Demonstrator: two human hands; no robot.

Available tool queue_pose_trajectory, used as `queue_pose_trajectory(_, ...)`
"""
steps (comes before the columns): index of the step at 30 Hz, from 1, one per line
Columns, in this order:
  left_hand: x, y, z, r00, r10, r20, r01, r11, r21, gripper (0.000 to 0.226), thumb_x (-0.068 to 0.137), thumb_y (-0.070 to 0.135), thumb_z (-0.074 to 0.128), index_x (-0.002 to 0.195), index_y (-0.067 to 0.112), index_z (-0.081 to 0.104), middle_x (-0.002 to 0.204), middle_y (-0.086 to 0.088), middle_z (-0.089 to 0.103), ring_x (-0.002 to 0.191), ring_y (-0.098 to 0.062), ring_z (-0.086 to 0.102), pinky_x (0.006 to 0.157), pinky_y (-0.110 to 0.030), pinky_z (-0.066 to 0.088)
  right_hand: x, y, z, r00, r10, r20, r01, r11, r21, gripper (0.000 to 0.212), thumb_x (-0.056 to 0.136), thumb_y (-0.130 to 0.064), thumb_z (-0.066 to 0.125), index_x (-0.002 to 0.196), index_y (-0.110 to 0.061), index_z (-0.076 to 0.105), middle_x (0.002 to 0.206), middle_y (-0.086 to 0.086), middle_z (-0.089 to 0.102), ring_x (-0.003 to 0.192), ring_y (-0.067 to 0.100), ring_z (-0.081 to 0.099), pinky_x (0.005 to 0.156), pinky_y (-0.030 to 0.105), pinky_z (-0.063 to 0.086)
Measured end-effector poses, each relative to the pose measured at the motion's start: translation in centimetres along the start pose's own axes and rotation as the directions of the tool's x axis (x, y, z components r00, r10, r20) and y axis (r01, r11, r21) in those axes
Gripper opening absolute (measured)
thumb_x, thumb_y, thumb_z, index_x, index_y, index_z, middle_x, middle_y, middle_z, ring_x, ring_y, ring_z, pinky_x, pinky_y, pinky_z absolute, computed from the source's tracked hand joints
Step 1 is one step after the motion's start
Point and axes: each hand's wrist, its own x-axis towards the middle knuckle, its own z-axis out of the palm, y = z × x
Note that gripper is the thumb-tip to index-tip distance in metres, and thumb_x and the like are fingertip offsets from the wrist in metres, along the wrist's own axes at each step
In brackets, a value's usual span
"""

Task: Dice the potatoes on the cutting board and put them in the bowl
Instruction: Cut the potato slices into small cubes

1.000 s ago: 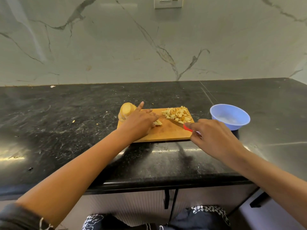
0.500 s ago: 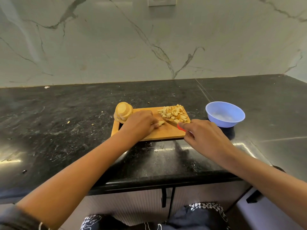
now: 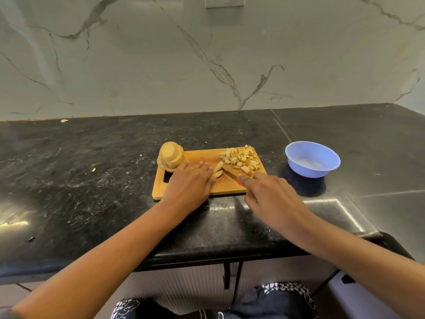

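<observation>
My right hand [image 3: 273,196] has its fingers curled round the red-handled knife [image 3: 228,173]. The blade runs diagonally, its tip pointing far-left at two potato strips [image 3: 218,169] mid cutting board [image 3: 230,186]. My left hand [image 3: 188,183] lies nearly flat, fingers touching those strips, whose long axes run near-left to far-right; the diced pile [image 3: 241,158] sits at the far-right corner.

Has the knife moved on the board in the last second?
Yes. Judged against the board, the knife in the right hand has shifted left, away from the dice pile and toward the slices by the left hand.
</observation>
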Motion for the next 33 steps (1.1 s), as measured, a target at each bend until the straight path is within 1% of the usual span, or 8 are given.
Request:
queue_pose_trajectory(3,0.1,0.2,0.0,1.0,-0.018,-0.016,0.019,0.999,0.031,0.045,0.103,0.037,0.03,0.143,0.021,0.041,0.149,0.005,0.04,0.139,-0.009,0.032,0.114,-0.033,0.018,0.0,-0.1,-0.1,1.0,0.008,-0.003,-0.008,1.0,-0.019,0.049,0.1,-0.026,0.036,0.148,-0.023,0.029,0.11,0.001,0.054,0.082,0.016,0.048,0.064,0.026,0.034)
queue_pose_trajectory(7,0.2,0.3,0.1,0.995,-0.053,-0.09,0.055,0.998,0.016,0.046,0.101,0.04,0.034,0.143,0.023,0.04,0.144,0.007,0.046,0.134,-0.008,0.039,0.11,-0.034,0.024,0.2,0.7,-0.7,0.997,0.068,-0.035,-0.069,0.997,-0.036,0.049,0.099,-0.024,0.037,0.147,-0.024,0.031,0.106,0.0,0.054,0.077,0.016,0.045,0.061,0.026,0.033)
queue_pose_trajectory(11,0.8,0.4,0.0,0.994,-0.065,-0.09,0.059,0.996,-0.065,0.04,0.099,0.04,0.041,0.136,0.027,0.05,0.136,0.007,0.055,0.126,-0.013,0.048,0.103,-0.035,0.028,0.3,0.5,-0.6,0.997,0.066,-0.032,-0.067,0.997,-0.041,0.049,0.099,-0.024,0.038,0.147,-0.024,0.03,0.104,-0.001,0.053,0.076,0.015,0.044,0.061,0.025,0.032)
queue_pose_trajectory(16,1.0,0.0,0.1,0.991,-0.082,-0.103,0.068,0.989,-0.13,0.035,0.096,0.041,0.049,0.127,0.029,0.059,0.122,0.007,0.065,0.11,-0.015,0.052,0.096,-0.032,0.033,0.5,0.5,-0.2,0.999,0.053,-0.01,-0.054,0.998,-0.038,0.049,0.099,-0.024,0.038,0.148,-0.023,0.03,0.098,-0.004,0.046,0.076,0.014,0.045,0.062,0.024,0.033)
queue_pose_trajectory(20,0.7,-0.2,0.0,0.983,-0.126,-0.132,0.106,0.983,-0.152,0.031,0.093,0.044,0.053,0.115,0.027,0.067,0.109,0.003,0.069,0.104,-0.017,0.053,0.091,-0.031,0.032,0.7,0.6,0.0,0.999,0.051,0.004,-0.051,0.999,-0.007,0.049,0.1,-0.024,0.038,0.148,-0.023,0.03,0.101,-0.003,0.049,0.078,0.013,0.046,0.064,0.024,0.035)
queue_pose_trajectory(26,0.2,-1.0,0.5,0.982,-0.128,-0.141,0.111,0.987,-0.119,0.032,0.095,0.045,0.049,0.121,0.034,0.063,0.124,0.012,0.063,0.116,-0.01,0.052,0.096,-0.03,0.029,0.1,0.3,0.0,0.999,0.022,0.023,-0.022,1.0,-0.002,0.049,0.1,-0.026,0.037,0.148,-0.024,0.028,0.108,-0.001,0.051,0.087,0.018,0.052,0.066,0.026,0.036)
queue_pose_trajectory(30,0.5,-0.9,0.6,0.981,-0.137,-0.137,0.121,0.986,-0.115,0.031,0.095,0.045,0.048,0.121,0.036,0.062,0.124,0.013,0.063,0.116,-0.008,0.052,0.094,-0.031,0.031,0.2,0.5,-0.2,0.999,0.04,-0.004,-0.04,0.999,-0.004,0.049,0.099,-0.025,0.039,0.147,-0.024,0.031,0.105,-0.002,0.052,0.079,0.015,0.049,0.064,0.026,0.039)
queue_pose_trajectory(33,0.5,-0.6,0.6,0.979,-0.143,-0.144,0.128,0.986,-0.109,0.033,0.096,0.045,0.046,0.124,0.035,0.061,0.123,0.009,0.064,0.114,-0.011,0.054,0.094,-0.033,0.033,0.2,0.6,-0.1,0.999,0.033,0.014,-0.033,0.999,0.005,0.048,0.099,-0.025,0.039,0.147,-0.024,0.032,0.106,-0.001,0.053,0.083,0.017,0.055,0.066,0.028,0.044)
